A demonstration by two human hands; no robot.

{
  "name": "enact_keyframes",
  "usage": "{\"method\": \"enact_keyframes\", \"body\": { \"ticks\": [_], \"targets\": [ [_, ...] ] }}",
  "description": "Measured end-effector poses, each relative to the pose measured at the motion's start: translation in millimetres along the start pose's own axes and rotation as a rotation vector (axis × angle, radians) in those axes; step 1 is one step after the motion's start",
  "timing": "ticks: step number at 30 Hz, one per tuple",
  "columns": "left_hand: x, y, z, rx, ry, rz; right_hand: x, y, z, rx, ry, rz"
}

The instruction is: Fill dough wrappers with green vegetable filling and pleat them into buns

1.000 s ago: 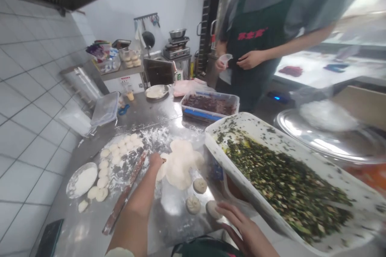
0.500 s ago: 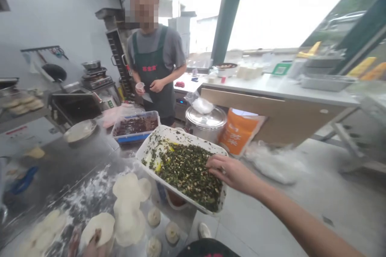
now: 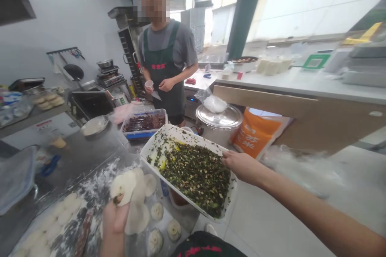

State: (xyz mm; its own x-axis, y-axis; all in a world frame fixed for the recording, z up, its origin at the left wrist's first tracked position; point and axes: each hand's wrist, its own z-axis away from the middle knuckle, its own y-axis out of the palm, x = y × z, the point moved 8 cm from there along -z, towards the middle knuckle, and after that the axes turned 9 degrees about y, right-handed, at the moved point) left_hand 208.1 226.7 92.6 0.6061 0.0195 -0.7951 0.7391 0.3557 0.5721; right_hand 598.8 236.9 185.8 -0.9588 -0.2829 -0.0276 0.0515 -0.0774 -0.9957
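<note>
**Left hand [image 3: 113,219] cups a white dough wrapper [image 3: 123,182].**
Open, empty right hand [image 3: 241,167] shifted from green filling [image 3: 196,174] to white plastic tray [image 3: 181,134] rim.

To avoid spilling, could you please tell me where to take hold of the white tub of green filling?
Probably the short-end rim of the white tub near the right hand, coming from the floor side: that rim stands clear, while dough wrappers lie opposite.

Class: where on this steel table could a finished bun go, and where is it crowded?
Bare steel lies between the round plate and the flour. Crowded: dough wrappers and pleated buns beside the white tray of green filling.
</note>
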Motion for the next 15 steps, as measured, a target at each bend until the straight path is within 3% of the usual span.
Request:
{"method": "enact_keyframes", "body": {
  "ticks": [3, 6, 8, 11, 15],
  "targets": [
    [14.9, 53.9, 11.2, -0.01, -0.08, 0.042, 2.6, -6.5, -7.4, 0.0, -0.012, -0.009],
    [24.7, 108.8, 18.9, 0.049, -0.05, 0.048, -4.4, -18.7, -9.7, -0.012, 0.021, -0.021],
    [33.8, 135.4, 20.5, 0.075, -0.019, 0.059, -11.3, -24.3, -9.7, -0.008, 0.077, -0.069],
    [50.9, 152.2, 18.1, 0.016, 0.039, 0.066, -9.5, -29.0, -7.6, -0.034, 0.127, -0.236],
    [66.5, 158.4, 11.3, -0.04, 0.165, 0.013, 20.5, -34.4, -2.5, -0.127, 0.098, -0.52]
  ]
}}
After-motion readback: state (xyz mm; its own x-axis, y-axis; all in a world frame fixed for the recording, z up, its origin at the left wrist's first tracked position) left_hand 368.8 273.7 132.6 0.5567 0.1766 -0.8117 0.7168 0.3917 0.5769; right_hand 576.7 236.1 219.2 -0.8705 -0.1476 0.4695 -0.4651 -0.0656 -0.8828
